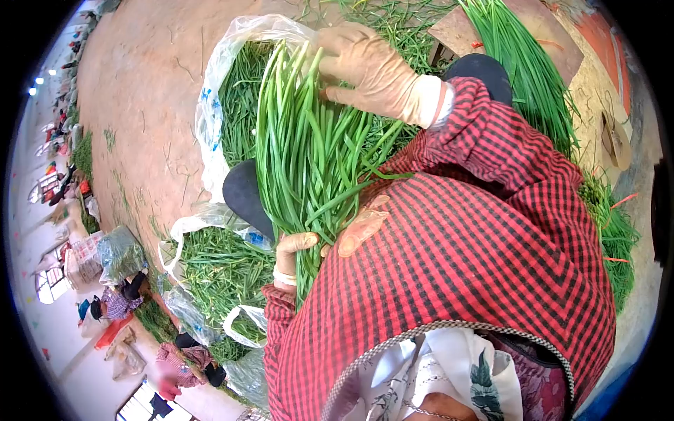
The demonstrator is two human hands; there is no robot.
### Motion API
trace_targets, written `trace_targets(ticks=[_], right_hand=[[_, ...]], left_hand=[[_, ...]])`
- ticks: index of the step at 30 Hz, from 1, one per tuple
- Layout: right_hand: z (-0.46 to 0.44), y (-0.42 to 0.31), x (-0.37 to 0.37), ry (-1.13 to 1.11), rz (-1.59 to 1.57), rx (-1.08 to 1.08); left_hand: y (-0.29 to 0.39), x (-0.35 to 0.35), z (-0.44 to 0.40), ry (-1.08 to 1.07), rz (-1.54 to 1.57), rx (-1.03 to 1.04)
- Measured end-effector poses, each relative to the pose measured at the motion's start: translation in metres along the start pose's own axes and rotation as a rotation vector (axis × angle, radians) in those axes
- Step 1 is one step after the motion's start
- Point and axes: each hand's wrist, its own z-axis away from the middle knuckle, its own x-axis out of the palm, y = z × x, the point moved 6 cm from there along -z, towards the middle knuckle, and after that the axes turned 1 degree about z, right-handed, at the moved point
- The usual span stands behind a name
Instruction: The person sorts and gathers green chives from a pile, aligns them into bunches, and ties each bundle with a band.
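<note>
A loose bunch of garlic chives point(309, 151) lies across my lap, pale stem ends pointing away from me and green leaves toward my body. My gloved left hand point(296, 251) is closed around the leafy end, the thumb across the leaves. At the far end, my gloved right hand point(372, 70) has its fingers apart, with the tips against the side of the pale stems. Behind the bunch, a clear plastic bag point(214, 133) stands open, with loose green leaves point(242, 105) inside.
A second bag of cut greens point(228, 270) stands at my left. Long chives point(519, 67) lie on a board point(453, 31) at my right, and a tied bundle point(618, 259) is near my right side. Other people point(186, 365) sit farther left, among bags.
</note>
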Motion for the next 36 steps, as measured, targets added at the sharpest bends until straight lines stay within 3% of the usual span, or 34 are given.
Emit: trace_targets(ticks=[2, 4, 6, 11, 16, 18, 19, 20, 23, 25, 26, 27, 28, 31, 33, 34, 36], right_hand=[[-0.003, 0.002, 0.011, -0.07, 0.132, -0.013], [-0.001, 0.002, 0.003, 0.022, 0.042, -0.055], [0.001, 0.007, 0.004, -0.102, -0.198, 0.078], [0.004, 0.003, 0.019, -0.165, 0.049, 0.09], [0.001, 0.015, 0.02, -0.188, -0.041, 0.098], [0.003, 0.046, 0.019, -0.068, -0.7, 0.38], [0.007, 0.065, 0.017, -0.077, -0.769, 0.539], [0.01, 0.086, 0.007, -0.065, -0.792, 0.516], [0.039, 0.122, -0.012, -0.226, -0.326, 0.738], [0.066, 0.116, 0.006, -0.398, -0.352, 0.871], [0.078, 0.102, 0.025, -0.428, -0.585, 0.846], [0.085, 0.071, 0.038, -0.541, -1.009, 0.909], [0.086, 0.044, 0.049, -0.684, -1.199, 0.942], [0.06, -0.007, 0.052, -0.743, -1.449, 0.812], [0.044, -0.026, 0.064, -0.661, -1.615, 0.703], [0.035, -0.029, 0.064, -0.608, -1.644, 0.618], [0.027, -0.021, 0.055, -0.406, -1.589, 0.74]], left_hand=[[0.002, 0.005, 0.002, -0.029, 0.011, -0.007], [0.003, 0.007, 0.004, -0.013, 0.02, -0.007], [0.002, 0.005, 0.002, -0.002, 0.034, -0.005], [-0.004, -0.002, -0.006, -0.048, 0.026, -0.039], [-0.009, -0.007, -0.005, -0.044, 0.098, -0.043], [0.001, 0.001, -0.002, -0.023, 0.07, 0.031], [0.0, -0.002, 0.0, -0.018, 0.067, 0.025], [0.001, -0.004, 0.002, -0.012, 0.065, 0.022], [0.014, -0.01, 0.005, 0.048, -0.035, 0.055], [0.016, -0.018, -0.001, 0.087, -0.03, 0.091], [0.018, -0.023, -0.005, 0.118, -0.027, 0.081], [0.03, -0.011, -0.008, 0.136, 0.024, 0.208], [0.052, 0.013, -0.003, 0.179, -0.003, 0.353], [0.075, 0.025, -0.032, 0.195, -0.38, 0.529], [0.084, 0.043, -0.055, 0.221, -0.735, 0.94], [0.087, 0.059, -0.058, 0.4, -1.126, 1.027], [0.102, 0.093, -0.061, 0.539, -1.327, 0.555]])
